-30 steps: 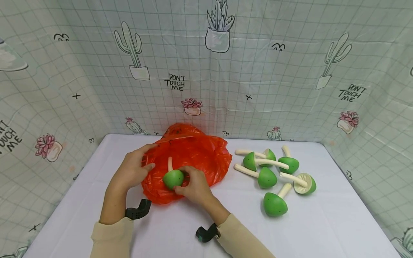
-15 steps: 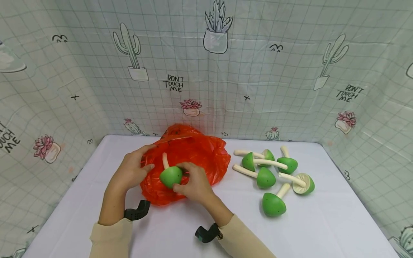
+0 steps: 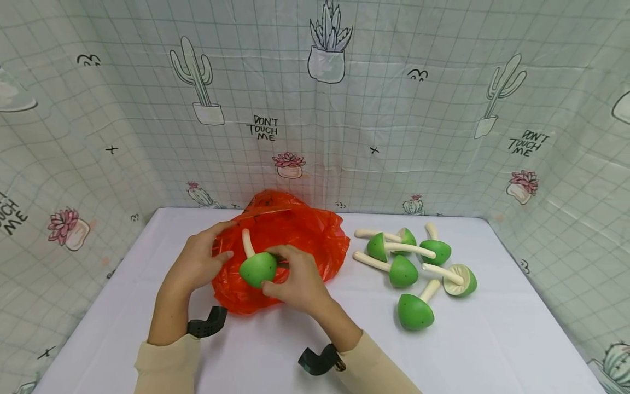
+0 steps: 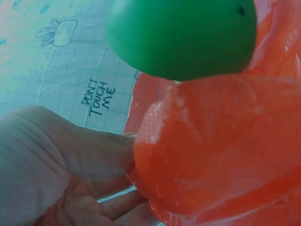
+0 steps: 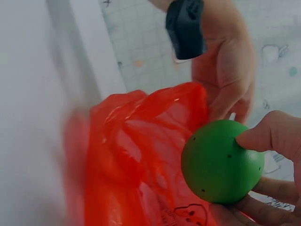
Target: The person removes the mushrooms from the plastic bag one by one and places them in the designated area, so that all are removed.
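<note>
A red plastic bag lies with its mouth spread on the white table. My left hand grips the bag's left rim, thumb inside and fingers behind; the left wrist view shows the plastic between thumb and fingers. My right hand holds a toy mushroom by its green cap, thumb on the near side and fingers on the far side. In the head view this mushroom is over the near left part of the bag, its pale stem pointing up and slightly left. The right wrist view shows the round cap beside the bag.
Several more toy mushrooms lie loosely grouped right of the bag, among them a near one and one with its pale underside showing. A patterned cloth hangs behind and beside the white table.
The mushroom in my right hand has risen a little and looks larger, its stem tilting more to the left. My left hand keeps its place on the bag's rim.
</note>
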A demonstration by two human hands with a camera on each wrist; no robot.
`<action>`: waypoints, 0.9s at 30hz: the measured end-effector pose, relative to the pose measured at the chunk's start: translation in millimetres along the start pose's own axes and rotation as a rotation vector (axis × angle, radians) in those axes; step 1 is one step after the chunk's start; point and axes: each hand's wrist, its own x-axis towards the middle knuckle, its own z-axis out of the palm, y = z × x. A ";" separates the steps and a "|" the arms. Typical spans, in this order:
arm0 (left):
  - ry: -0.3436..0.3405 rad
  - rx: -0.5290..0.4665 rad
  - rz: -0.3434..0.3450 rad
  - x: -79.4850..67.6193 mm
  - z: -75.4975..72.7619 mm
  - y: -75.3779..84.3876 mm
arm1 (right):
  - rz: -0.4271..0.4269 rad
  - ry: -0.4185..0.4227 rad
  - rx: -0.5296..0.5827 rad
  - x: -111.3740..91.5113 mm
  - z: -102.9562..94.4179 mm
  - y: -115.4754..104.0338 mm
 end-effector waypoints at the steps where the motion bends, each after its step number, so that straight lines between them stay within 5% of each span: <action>1: 0.000 0.002 0.002 0.1 0.1 0.0 | -0.004 0.002 0.000 -0.6 -1.1 -1.7; 27: 0.019 -0.001 0.023 -0.1 1.6 0.9 | -0.152 0.097 0.073 -11.0 -35.0 -30.3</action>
